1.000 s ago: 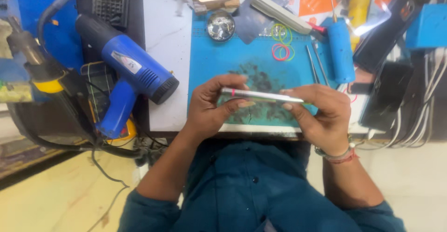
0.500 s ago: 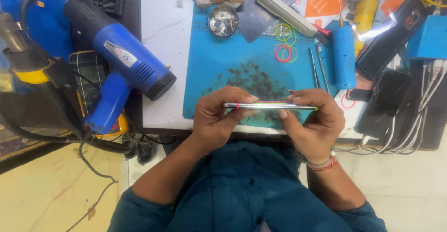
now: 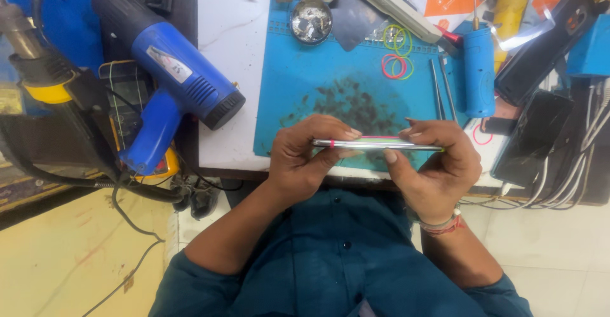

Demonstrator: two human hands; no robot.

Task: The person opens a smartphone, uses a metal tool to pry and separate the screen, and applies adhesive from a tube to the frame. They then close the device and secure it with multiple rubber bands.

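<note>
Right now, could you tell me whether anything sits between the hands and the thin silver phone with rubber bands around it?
Nothing visible does. The left hand and right hand both grip the thin silver phone directly, edge-on, one at each end, above the blue work mat. Only the pink rubber band wrapped around the phone lies near the left fingers.

Silver phone (image 3: 375, 144) with pink bands, blue stained mat (image 3: 305, 94), blue-black heat gun (image 3: 171, 82), teal shirt (image 3: 343, 260).
</note>
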